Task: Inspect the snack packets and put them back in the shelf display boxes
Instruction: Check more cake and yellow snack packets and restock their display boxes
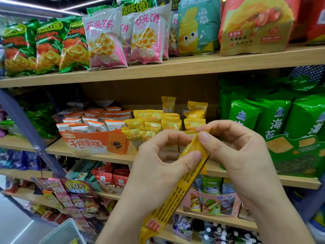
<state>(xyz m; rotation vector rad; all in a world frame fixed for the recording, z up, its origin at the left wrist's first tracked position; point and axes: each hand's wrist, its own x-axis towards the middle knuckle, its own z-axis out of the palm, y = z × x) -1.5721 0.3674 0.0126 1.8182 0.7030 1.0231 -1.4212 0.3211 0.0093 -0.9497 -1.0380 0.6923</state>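
Pinching the packet (pixel 177 196) by its top end, left hand (pixel 163 161) and right hand (pixel 233 150) dangle it toward 7 o'clock, below the yellow stack (pixel 158 120) at 12 o'clock; pulling apart could tear its seal.

The long packet (pixel 175 192) is yellow, with black small print, a dark edge stripe and a red square label. At 9 o'clock the display box (pixel 91 143) is orange and white. At 3 o'clock are green bags (pixel 274 117), and at 11 o'clock pink bags (pixel 105 37) with yellow honeycomb.

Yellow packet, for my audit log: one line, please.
phase: inspect | left hand: pinches yellow packet | right hand: pinches packet top | shelved: no
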